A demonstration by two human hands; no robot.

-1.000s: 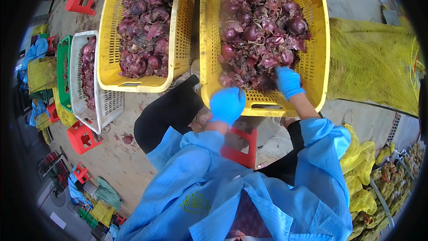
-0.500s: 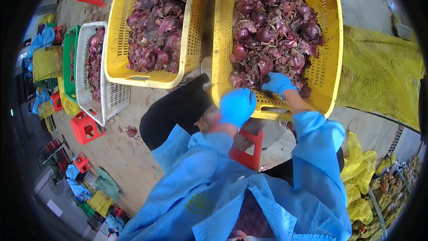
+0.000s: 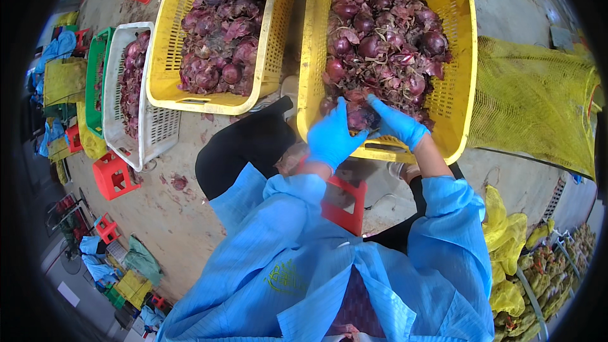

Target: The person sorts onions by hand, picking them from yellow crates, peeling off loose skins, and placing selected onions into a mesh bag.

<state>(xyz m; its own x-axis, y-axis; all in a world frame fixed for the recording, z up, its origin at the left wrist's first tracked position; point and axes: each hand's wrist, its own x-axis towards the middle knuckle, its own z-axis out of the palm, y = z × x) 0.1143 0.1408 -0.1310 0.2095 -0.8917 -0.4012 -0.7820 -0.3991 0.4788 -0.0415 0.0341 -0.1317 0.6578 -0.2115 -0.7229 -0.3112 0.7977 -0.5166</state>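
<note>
With both blue-gloved hands over the yellow slotted plastic crate (image 3: pixel 459 88), I see left hand (image 3: pixel 330 136) and right hand (image 3: pixel 398 123) closed around 1 dark red onion (image 3: pixel 358 118).

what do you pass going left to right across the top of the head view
green crate → white crate of red onions → yellow crate of red onions → yellow crate both gloved hands reach into → yellow mesh sack

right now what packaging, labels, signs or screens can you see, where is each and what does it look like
No labels, signs or screens that I can make out.
Yellow crate: before the hands, rectangular, perforated, holding red onions.
Second yellow crate: to its left, same kind.
White crate: further left, slatted.
Green crate: beside the white one.
Yellow mesh sack: right, flat on the floor.
</note>
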